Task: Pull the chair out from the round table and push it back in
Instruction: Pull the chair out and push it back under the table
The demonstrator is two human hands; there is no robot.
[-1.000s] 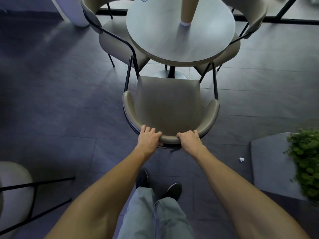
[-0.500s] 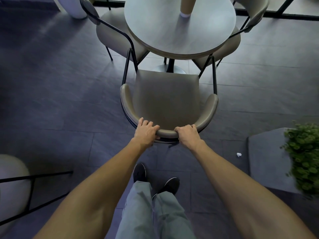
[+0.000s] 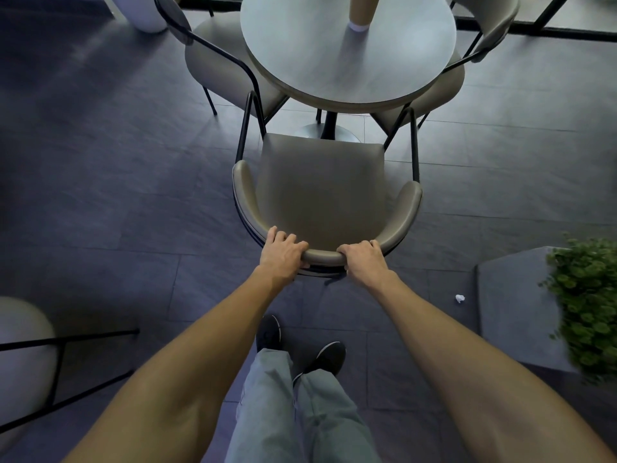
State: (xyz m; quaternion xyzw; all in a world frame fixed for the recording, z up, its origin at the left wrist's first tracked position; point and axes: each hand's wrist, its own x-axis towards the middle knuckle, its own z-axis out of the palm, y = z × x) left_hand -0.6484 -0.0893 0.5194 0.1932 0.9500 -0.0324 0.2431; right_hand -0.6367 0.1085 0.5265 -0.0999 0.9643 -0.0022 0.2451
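At the middle of the view, just below the round table [image 3: 347,61], stands the chair [image 3: 322,192], with its whole seat clear of the table top and only its front edge near the table's foot. It is therefore drawn out, not tucked in.

The person holds the curved backrest at its lowest point in the view, at 6 o'clock of the seat. The left hand [image 3: 282,257] is curled over the rim, the fingers lying on top and inside; the right hand [image 3: 364,260] is closed around the same rim just beside it, the knuckles up. Both hands are closed on the backrest, with a short bare piece of rim between them. This double hold near the centre probably keeps the chair straight, so that it does not turn while it slides on the dark tiled floor [image 3: 117,195].

Both arms are stretched toward 12 o'clock and the feet stand behind the chair, one a little in front of the other, which suits a push or a pull along that line.

Two other chairs sit at 10 and 2 o'clock of the table, so the way in between their frames is narrow. A cup [image 3: 362,11] stands on the table, and a hard bump could shake it.
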